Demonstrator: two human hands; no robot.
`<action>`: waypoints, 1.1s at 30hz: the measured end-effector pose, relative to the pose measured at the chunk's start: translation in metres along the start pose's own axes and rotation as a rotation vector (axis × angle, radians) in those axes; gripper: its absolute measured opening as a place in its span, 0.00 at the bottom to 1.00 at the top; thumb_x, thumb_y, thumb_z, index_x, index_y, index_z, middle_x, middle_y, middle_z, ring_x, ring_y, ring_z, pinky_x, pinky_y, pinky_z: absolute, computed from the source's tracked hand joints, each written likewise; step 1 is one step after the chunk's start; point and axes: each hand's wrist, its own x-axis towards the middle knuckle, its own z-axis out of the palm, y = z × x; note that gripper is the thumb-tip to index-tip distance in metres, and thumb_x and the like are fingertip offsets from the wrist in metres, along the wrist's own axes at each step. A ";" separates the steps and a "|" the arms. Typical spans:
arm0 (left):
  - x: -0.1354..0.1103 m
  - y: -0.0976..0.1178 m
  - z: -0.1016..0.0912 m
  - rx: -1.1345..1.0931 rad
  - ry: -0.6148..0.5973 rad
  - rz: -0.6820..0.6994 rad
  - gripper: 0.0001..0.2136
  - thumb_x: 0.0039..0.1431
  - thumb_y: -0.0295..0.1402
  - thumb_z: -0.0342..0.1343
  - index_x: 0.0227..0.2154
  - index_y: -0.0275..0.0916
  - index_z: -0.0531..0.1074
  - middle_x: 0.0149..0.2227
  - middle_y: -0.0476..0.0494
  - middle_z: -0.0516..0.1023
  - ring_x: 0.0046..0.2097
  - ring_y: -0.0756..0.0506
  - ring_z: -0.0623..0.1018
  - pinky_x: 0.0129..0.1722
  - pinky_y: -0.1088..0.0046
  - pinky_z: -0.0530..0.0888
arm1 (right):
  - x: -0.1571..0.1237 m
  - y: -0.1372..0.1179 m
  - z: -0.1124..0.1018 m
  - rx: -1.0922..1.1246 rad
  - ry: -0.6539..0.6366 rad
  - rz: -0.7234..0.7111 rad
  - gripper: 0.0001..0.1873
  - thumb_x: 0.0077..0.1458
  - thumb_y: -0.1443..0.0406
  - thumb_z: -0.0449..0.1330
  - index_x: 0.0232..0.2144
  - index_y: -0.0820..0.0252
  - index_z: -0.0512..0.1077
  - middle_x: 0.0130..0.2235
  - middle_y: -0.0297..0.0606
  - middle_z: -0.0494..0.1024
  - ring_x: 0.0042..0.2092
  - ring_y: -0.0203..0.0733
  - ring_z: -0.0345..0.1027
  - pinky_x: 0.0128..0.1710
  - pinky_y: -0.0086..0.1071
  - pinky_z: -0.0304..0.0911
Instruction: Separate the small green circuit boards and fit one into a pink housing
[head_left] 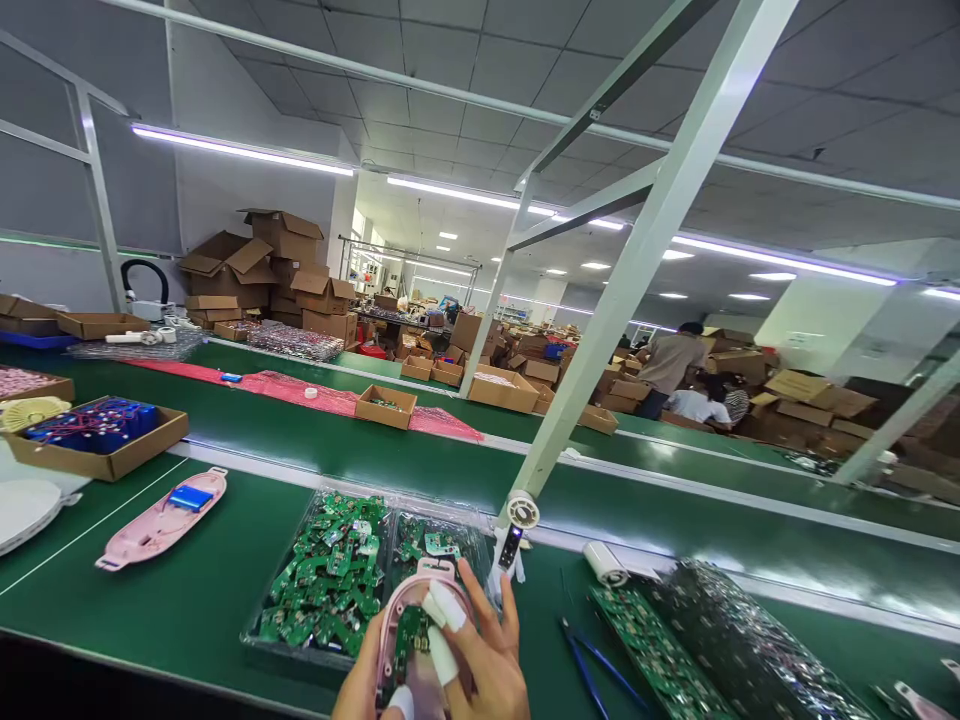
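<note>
A pink plastic shell (385, 632) is held low in the middle of the view, with my left hand (361, 672) closed round its left side. Inside the shell lies a green circuit board (409, 636). My right hand (489, 668) reaches in from the right, two white-covered fingers bent onto the board's right edge; its other two fingers stretch upward. The left thumb also wears a white cover. Just behind the hands stands a clear tray (259, 640) of loose green circuit boards (334, 570). Another pink shell (142, 530) with a blue battery (190, 498) lies to the left.
Blue-handled pliers (589, 665) and stacked board panels (660, 650) lie at right. A white post (585, 370) rises behind the tray, with a small fan part (523, 510) at its foot. A carton (112, 462) of blue batteries stands left. People (675, 365) work far behind.
</note>
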 end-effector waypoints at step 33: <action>0.014 0.014 0.011 -0.263 0.140 -0.256 0.26 0.35 0.53 0.68 0.38 0.43 0.82 0.44 0.39 0.84 0.57 0.30 0.72 0.63 0.50 0.58 | -0.011 0.004 -0.002 0.219 0.012 0.014 0.30 0.47 0.75 0.49 0.53 0.54 0.65 0.60 0.38 0.68 0.68 0.61 0.42 0.57 0.61 0.60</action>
